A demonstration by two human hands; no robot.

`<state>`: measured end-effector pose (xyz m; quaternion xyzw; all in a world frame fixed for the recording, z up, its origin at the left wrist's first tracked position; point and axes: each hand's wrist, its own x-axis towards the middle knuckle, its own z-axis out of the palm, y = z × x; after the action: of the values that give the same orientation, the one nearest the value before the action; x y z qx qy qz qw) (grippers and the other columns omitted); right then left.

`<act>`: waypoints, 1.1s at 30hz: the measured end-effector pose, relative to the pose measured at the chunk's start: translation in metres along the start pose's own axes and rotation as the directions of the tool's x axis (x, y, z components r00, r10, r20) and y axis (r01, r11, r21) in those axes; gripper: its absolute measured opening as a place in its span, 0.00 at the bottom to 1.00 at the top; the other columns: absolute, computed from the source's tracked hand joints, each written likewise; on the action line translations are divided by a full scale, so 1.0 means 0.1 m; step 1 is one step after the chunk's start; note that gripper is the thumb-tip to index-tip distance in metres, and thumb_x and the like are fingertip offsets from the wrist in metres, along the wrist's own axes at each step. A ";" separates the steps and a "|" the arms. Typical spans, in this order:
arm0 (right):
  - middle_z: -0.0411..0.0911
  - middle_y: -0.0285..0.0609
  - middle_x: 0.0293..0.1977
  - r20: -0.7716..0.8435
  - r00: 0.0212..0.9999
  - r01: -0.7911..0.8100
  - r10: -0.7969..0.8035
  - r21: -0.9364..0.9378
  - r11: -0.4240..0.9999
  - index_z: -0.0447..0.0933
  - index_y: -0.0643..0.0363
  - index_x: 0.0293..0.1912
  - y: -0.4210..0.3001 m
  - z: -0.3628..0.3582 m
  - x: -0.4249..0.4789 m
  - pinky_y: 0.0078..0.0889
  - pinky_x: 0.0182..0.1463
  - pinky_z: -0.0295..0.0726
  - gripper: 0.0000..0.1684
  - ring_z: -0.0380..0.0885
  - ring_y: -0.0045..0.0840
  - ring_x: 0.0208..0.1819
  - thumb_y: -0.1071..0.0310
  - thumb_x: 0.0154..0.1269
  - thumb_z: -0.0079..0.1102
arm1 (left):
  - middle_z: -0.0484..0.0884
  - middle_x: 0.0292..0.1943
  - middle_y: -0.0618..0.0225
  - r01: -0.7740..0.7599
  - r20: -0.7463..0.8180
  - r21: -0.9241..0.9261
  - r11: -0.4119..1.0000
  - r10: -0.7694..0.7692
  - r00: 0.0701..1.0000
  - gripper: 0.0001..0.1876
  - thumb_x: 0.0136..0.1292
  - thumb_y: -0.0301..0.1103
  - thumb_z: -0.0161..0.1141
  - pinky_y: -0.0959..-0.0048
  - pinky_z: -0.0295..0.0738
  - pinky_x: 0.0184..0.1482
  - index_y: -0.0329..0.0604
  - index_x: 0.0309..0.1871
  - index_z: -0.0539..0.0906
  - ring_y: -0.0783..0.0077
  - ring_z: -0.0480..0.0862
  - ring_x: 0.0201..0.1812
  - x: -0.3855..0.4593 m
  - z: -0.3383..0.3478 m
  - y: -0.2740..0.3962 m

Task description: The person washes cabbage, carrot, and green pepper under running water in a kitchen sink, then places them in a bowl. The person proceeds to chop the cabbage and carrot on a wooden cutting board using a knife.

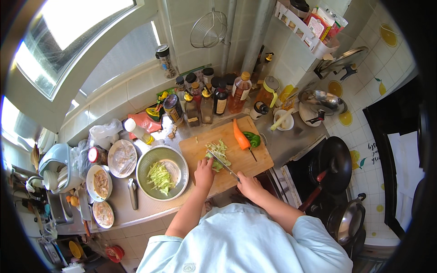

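My right hand [249,185] is closed around the handle of a kitchen knife [223,165], whose blade lies over shredded leafy greens [219,152] on a wooden cutting board [194,145]. Just left of the blade, my left hand [205,172] rests its fingertips on the greens at the board. A peeled carrot [240,135] and a green pepper [252,139] lie side by side on the board's right part. Left of the board stands a perforated metal colander [143,184] with more shredded greens [161,178] inside.
Bottles [239,92] line the wall behind the board. On the left are a peeler-like tool [132,194], a bowl of food [99,183], plastic-covered plates [122,158] and a dish rack [56,163]. A black wok [336,165] sits on the stove at the right.
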<state>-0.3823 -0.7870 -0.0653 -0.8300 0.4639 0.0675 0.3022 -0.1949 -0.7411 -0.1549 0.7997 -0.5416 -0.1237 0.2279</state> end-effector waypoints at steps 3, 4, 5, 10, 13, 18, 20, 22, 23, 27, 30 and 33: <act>0.78 0.59 0.33 0.035 0.999 0.001 -0.003 0.042 0.999 0.66 0.58 0.45 0.04 0.07 0.18 0.58 0.43 0.75 0.12 0.78 0.55 0.40 0.68 0.61 0.51 | 0.77 0.53 0.69 -0.006 -0.009 -0.002 1.000 0.006 1.000 0.28 0.46 0.30 0.69 0.62 0.80 0.44 0.51 0.55 0.77 0.61 0.75 0.53 0.00 0.00 0.00; 0.78 0.58 0.33 0.036 0.999 0.002 -0.004 0.057 0.998 0.66 0.58 0.45 0.04 0.09 0.25 0.57 0.43 0.75 0.12 0.78 0.55 0.40 0.68 0.61 0.51 | 0.77 0.53 0.69 -0.007 -0.015 -0.006 1.000 0.007 1.000 0.28 0.46 0.30 0.69 0.62 0.80 0.43 0.51 0.55 0.77 0.61 0.75 0.53 0.00 0.00 0.00; 0.79 0.58 0.33 0.037 0.999 0.002 -0.005 0.072 0.997 0.67 0.58 0.45 0.01 0.12 0.31 0.57 0.43 0.75 0.12 0.78 0.55 0.39 0.68 0.61 0.51 | 0.77 0.53 0.69 -0.009 -0.019 -0.007 1.000 0.009 1.000 0.28 0.46 0.30 0.69 0.62 0.80 0.43 0.51 0.55 0.77 0.61 0.75 0.53 -0.01 0.01 -0.01; 0.78 0.58 0.31 -0.074 0.997 0.007 -0.001 0.086 0.996 0.67 0.58 0.44 0.17 0.67 0.73 0.56 0.41 0.75 0.14 0.78 0.55 0.38 0.68 0.59 0.56 | 0.75 0.55 0.68 -0.028 -0.019 -0.013 1.000 0.028 0.999 0.29 0.45 0.26 0.66 0.62 0.81 0.40 0.51 0.56 0.76 0.60 0.75 0.54 -0.01 0.06 -0.03; 0.78 0.57 0.31 -0.114 0.993 0.016 -0.003 0.113 0.993 0.68 0.57 0.45 0.15 0.74 0.75 0.56 0.41 0.75 0.14 0.78 0.55 0.38 0.68 0.59 0.56 | 0.75 0.54 0.68 -0.028 -0.033 -0.015 0.999 0.027 0.999 0.28 0.46 0.26 0.66 0.62 0.81 0.40 0.51 0.55 0.76 0.60 0.75 0.54 -0.02 0.07 -0.04; 0.79 0.57 0.31 -0.051 0.999 -0.005 0.010 0.089 0.996 0.67 0.57 0.45 -0.09 0.21 0.46 0.57 0.41 0.75 0.14 0.78 0.55 0.37 0.67 0.59 0.55 | 0.75 0.53 0.66 -0.020 -0.058 -0.042 0.999 0.017 0.998 0.26 0.46 0.26 0.65 0.60 0.80 0.40 0.50 0.53 0.76 0.59 0.75 0.53 -0.02 0.03 -0.05; 0.78 0.57 0.31 -0.035 0.999 0.042 -0.041 0.033 0.999 0.67 0.58 0.43 -0.09 0.06 0.28 0.57 0.41 0.74 0.13 0.77 0.55 0.37 0.68 0.59 0.55 | 0.75 0.53 0.67 0.005 -0.047 -0.047 0.999 -0.007 0.999 0.25 0.47 0.27 0.66 0.60 0.80 0.42 0.50 0.53 0.77 0.59 0.75 0.53 -0.05 0.04 -0.02; 0.79 0.57 0.31 0.000 0.999 0.043 -0.043 0.000 0.999 0.67 0.58 0.43 -0.06 -0.03 0.17 0.57 0.42 0.75 0.12 0.78 0.55 0.38 0.68 0.59 0.54 | 0.75 0.53 0.68 0.027 -0.017 -0.037 0.999 -0.027 0.999 0.25 0.48 0.29 0.68 0.60 0.79 0.44 0.50 0.53 0.78 0.60 0.75 0.54 -0.02 0.01 0.00; 0.79 0.57 0.32 0.031 0.999 0.024 -0.024 -0.009 1.000 0.67 0.58 0.43 -0.05 -0.06 0.14 0.56 0.42 0.75 0.12 0.78 0.54 0.39 0.68 0.59 0.53 | 0.75 0.53 0.68 0.022 -0.015 -0.038 0.999 -0.023 1.000 0.25 0.48 0.29 0.68 0.60 0.79 0.44 0.50 0.53 0.78 0.60 0.75 0.54 -0.03 0.02 -0.01; 0.79 0.57 0.34 0.058 0.998 0.004 -0.007 0.042 0.999 0.68 0.58 0.43 -0.03 0.06 0.23 0.57 0.44 0.75 0.11 0.79 0.53 0.40 0.69 0.60 0.51 | 0.76 0.52 0.68 0.027 -0.028 -0.048 0.998 -0.029 0.999 0.25 0.47 0.28 0.68 0.60 0.79 0.44 0.50 0.53 0.78 0.60 0.75 0.54 -0.04 0.05 -0.01; 0.79 0.57 0.34 0.015 1.000 -0.011 0.010 0.056 0.998 0.68 0.57 0.44 -0.02 0.34 0.50 0.57 0.44 0.75 0.11 0.79 0.53 0.41 0.68 0.60 0.51 | 0.76 0.51 0.66 -0.010 -0.054 -0.050 0.999 0.007 0.999 0.26 0.46 0.26 0.66 0.61 0.80 0.41 0.50 0.53 0.76 0.59 0.75 0.53 -0.04 0.07 -0.04; 0.78 0.56 0.31 -0.057 0.997 -0.051 0.054 0.039 0.998 0.67 0.57 0.43 0.05 0.69 0.77 0.55 0.41 0.75 0.12 0.78 0.54 0.38 0.68 0.60 0.54 | 0.76 0.51 0.66 -0.016 -0.069 -0.048 0.999 0.013 0.998 0.26 0.46 0.25 0.64 0.61 0.80 0.40 0.49 0.53 0.76 0.58 0.75 0.53 -0.04 0.06 -0.02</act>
<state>-0.3316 -0.8057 -0.1530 -0.8133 0.4953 0.0425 0.3024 -0.1978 -0.7378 -0.1615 0.7938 -0.5361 -0.1076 0.2663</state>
